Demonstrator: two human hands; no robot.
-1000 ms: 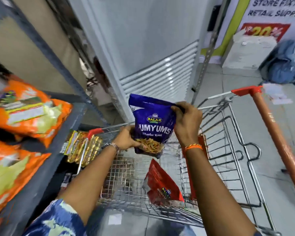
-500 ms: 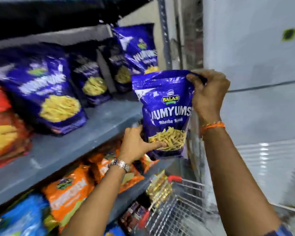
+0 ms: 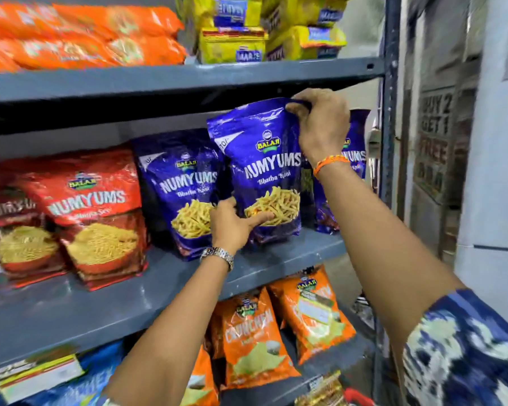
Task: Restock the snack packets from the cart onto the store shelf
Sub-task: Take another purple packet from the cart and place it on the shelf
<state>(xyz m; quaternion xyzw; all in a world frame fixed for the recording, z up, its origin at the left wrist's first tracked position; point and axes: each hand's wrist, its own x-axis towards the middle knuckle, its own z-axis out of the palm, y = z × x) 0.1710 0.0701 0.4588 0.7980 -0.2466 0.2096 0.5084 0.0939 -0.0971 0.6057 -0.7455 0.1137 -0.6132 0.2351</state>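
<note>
A blue Numyums packet (image 3: 261, 159) stands upright on the middle grey shelf (image 3: 100, 306), held by both hands. My right hand (image 3: 320, 124) pinches its top right corner. My left hand (image 3: 235, 224) grips its lower left edge, thumb across the front. Another blue Numyums packet (image 3: 185, 189) stands just to its left, and a third one (image 3: 355, 148) shows behind my right wrist. The cart is almost out of view; only a red bit (image 3: 358, 397) shows at the bottom.
Red Numyums packets (image 3: 97, 215) fill the shelf's left part. Orange packets (image 3: 255, 338) sit on the shelf below, orange (image 3: 85, 39) and yellow packs (image 3: 232, 39) on the shelf above (image 3: 188, 77). The rack's upright post (image 3: 389, 112) and a wall stand to the right.
The blue packet went from above the cart up to the middle shelf, between the other blue packets. Both hands kept hold of it. The view swung from the cart to the shelves.
</note>
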